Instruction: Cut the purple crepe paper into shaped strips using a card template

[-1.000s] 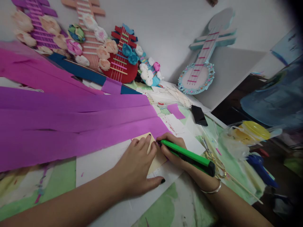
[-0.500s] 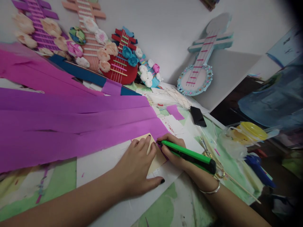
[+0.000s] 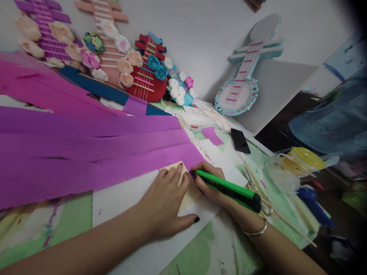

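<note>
My left hand (image 3: 166,202) lies spread over a pale yellow card (image 3: 190,196), fingertips pressing on it. A green utility knife (image 3: 229,185) is gripped in my right hand (image 3: 210,181), its tip at the card's right edge; the blade is too small to make out. Beneath the card's upper edge stretches a wide purple sheet (image 3: 100,152) that reaches far to the left. White board (image 3: 123,202) lies under the sheet and the card.
Scissors (image 3: 249,177) and a thin stick (image 3: 295,227) lie right of my right hand. Behind are a black phone (image 3: 240,140) and a purple scrap (image 3: 212,135). Decorated instrument models, one red (image 3: 159,89), one pale blue (image 3: 236,95), lean against the wall. A yellow-lidded container (image 3: 305,158) stands at the right.
</note>
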Available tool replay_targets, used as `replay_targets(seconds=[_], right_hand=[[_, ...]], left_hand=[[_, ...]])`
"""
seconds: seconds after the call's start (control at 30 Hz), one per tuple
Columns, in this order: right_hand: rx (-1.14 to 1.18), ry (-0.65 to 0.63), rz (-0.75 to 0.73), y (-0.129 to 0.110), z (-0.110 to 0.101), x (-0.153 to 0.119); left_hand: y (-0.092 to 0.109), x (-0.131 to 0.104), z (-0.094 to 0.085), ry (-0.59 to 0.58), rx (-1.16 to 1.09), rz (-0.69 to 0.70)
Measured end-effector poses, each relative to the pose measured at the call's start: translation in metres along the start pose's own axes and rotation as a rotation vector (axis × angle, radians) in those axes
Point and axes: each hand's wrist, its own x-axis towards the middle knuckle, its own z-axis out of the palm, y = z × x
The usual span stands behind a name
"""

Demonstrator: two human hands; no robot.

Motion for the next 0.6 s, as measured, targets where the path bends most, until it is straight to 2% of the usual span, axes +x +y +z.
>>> replay_targets(seconds=[0.2,0.43,0.6], right_hand=[[0.065,-0.027,-0.097,-0.007,-0.008,-0.001],[-0.023,0.055,-0.055,-0.035,-0.011,-0.010],[-0.001,0.038,-0.092,-0.030,-0.010,-0.009]], left_hand=[[0.000,0.001,0.001,-0.001,0.008,0.009],[0.000,0.001,0.000,-0.011,0.011,0.005],[0.000,0.001,-0.003,-0.010,0.004,0.009]])
